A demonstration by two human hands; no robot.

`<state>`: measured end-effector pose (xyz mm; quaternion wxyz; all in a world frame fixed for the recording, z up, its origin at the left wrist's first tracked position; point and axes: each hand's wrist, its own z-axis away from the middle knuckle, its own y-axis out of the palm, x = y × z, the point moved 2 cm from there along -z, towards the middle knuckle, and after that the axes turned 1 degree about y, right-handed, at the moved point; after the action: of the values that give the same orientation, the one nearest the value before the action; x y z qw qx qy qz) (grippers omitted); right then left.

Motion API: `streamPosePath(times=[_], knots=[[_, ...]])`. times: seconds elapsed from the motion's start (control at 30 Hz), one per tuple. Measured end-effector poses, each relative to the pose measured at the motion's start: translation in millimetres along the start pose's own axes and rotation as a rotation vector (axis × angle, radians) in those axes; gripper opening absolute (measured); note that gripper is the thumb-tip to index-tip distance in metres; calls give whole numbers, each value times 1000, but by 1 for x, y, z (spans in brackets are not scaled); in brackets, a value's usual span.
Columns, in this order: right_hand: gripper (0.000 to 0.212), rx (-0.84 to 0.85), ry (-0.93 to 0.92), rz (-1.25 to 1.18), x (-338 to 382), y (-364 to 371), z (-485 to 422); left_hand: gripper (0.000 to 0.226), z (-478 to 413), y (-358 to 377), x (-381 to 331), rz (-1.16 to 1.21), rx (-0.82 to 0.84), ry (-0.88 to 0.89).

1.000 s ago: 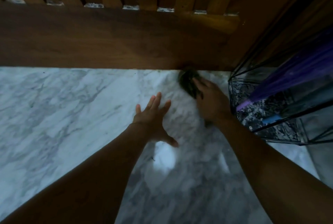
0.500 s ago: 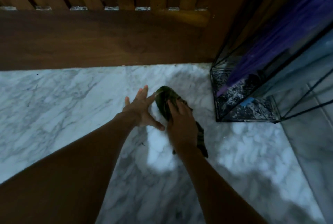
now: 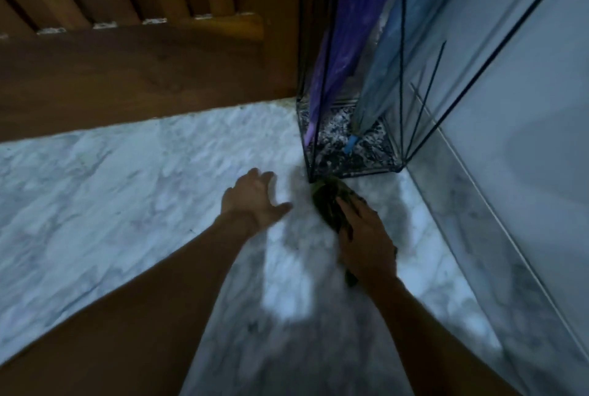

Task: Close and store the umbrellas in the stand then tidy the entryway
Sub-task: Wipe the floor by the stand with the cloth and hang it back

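On floor (image 3: pixel 127 191) by stand (image 3: pixel 353 174): R hand (image 3: pixel 366 242) flat, pressing green cloth (image 3: pixel 328 201); L hand (image 3: pixel 255 201) splayed wide.

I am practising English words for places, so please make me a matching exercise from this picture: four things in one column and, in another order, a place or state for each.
Things
1. purple umbrella
2. blue umbrella
3. green cloth
4. left hand

Places or states
A. on the floor, under the right hand
B. in the stand, on the side of the white wall
C. fingers spread, holding nothing
D. in the stand, on the side of the wooden door

Pairs: 1-D, 2-B, 3-A, 4-C
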<state>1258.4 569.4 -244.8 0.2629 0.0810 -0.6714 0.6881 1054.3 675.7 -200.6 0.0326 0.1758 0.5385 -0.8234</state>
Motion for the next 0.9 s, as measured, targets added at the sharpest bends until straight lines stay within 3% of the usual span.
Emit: streamPosePath(times=[0.13,0.23,0.37,0.43,0.53,0.73,0.83,0.9], knots=[[58,-73,143,19,-67,-40,-16,96,17,32,-24,-68,142,3],[58,-109,206,26,-82,-52,-20,94,23,36,-23,-123,152,28],[61,-123,242,-35,-51,-41,-6,75,22,31,-19,-28,97,19],[64,-19,172,-139,-24,-28,0,61,25,29,-19,8,-5,56],[54,171,28,-373,28,-19,4,42,34,25,-25,375,-39,21],[60,172,-76,-581,127,-94,1,44,64,-70,-35,1226,-96,-197],[61,167,-126,-621,189,-176,9,40,105,-159,-50,1425,-10,-163],[60,171,-151,-668,236,-245,14,31,134,-231,-68,1461,-44,-114]])
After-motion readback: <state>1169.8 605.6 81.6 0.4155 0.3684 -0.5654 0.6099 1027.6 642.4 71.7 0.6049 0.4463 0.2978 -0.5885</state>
